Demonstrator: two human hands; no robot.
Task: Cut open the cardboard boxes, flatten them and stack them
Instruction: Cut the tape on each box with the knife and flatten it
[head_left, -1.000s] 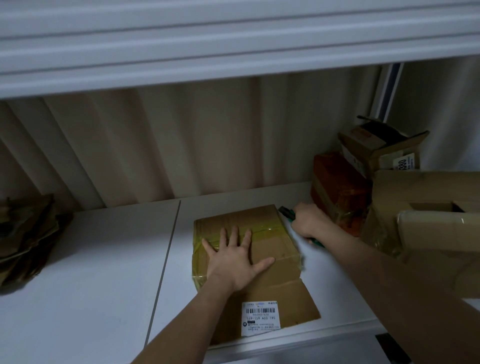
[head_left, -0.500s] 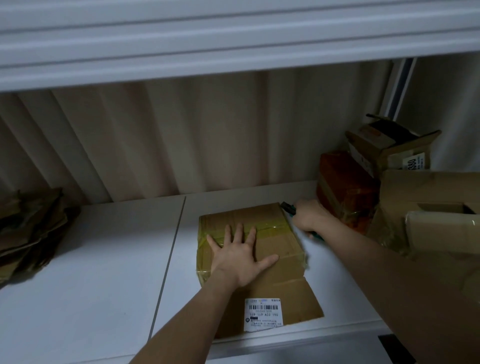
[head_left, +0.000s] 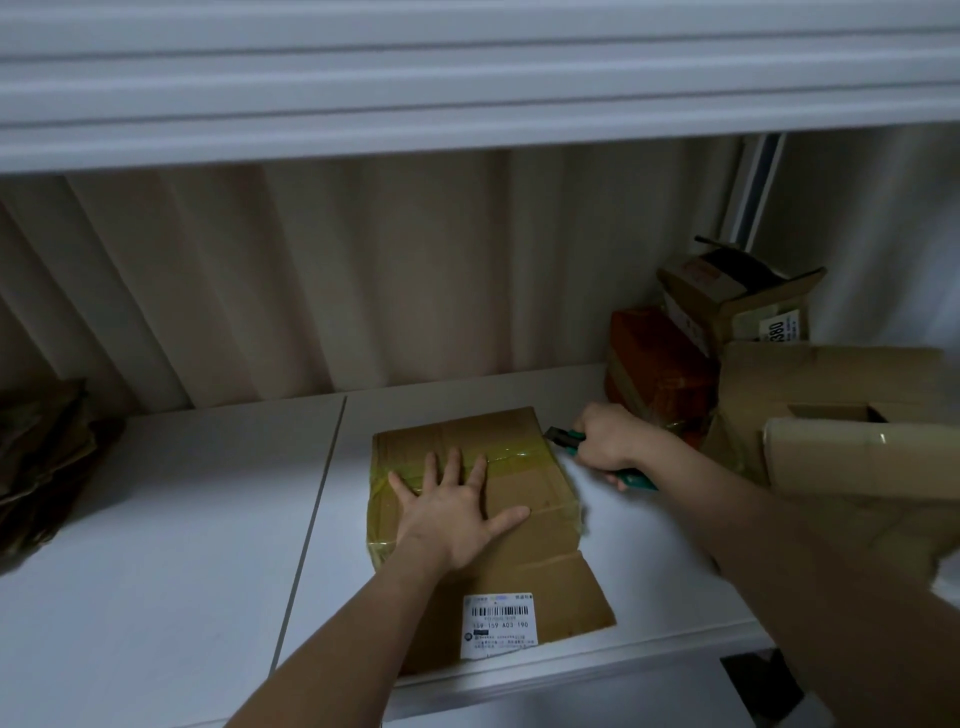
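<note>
My left hand (head_left: 457, 512) lay flat w/ fingers spread on top of the brown taped cardboard box (head_left: 519, 467), pressing it to the white desk (head_left: 171, 545). My right hand (head_left: 605, 439), just right of the box's far right corner, had its grip wrapped tight round the green-handled utility knife (head_left: 571, 440). Blade end pointed left at the box, at the end of the yellowish tape strip (head_left: 511, 460). That strip ran left-right across the box top, so I judged the cut would go leftward along it, toward my left fingers – risk there. Box's near flap w/ the white shipping label (head_left: 497, 626) lay open toward me. Whether the blade touched the box yet, couldn't tell.
</note>
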